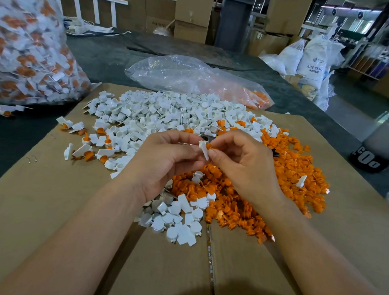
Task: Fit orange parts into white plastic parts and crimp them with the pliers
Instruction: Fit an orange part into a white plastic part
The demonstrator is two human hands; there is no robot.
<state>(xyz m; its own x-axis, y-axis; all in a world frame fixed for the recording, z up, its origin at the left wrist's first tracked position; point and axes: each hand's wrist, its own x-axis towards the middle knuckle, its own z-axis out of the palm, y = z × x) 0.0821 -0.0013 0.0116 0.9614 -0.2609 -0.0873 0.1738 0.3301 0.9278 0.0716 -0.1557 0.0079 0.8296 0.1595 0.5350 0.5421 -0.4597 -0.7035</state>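
In the middle of the head view, just above the heaps, a white part (204, 150) is pinched by the grip of the left hand (166, 159). An orange part (209, 146) is pinched by the grip of the right hand (239, 162) and is held against the white part. How deep it sits cannot be told. This one piece is judged to be at the fitting step and not crimped yet.

No pliers are held. A small grey thing (204, 137) is seen just behind the hands. It may be the pliers, but that cannot be told for sure.

To the left, on the cardboard (44, 197), a few joined pieces (87, 152) are laid, white with orange inside. Whether they are crimped cannot be told. Further left, on the dark surface (104, 56), a big clear bag (27, 48) is stuffed with many more white and orange pieces. So a lot of work is judged to be done.

Much is left too. A big heap of white parts (168, 111) is spread behind the hands. A big heap of orange parts (294, 168) is spread under the hands and to the right. More orange parts are seen in a second clear bag (191, 78) at the back. The task is judged to be far from finished.
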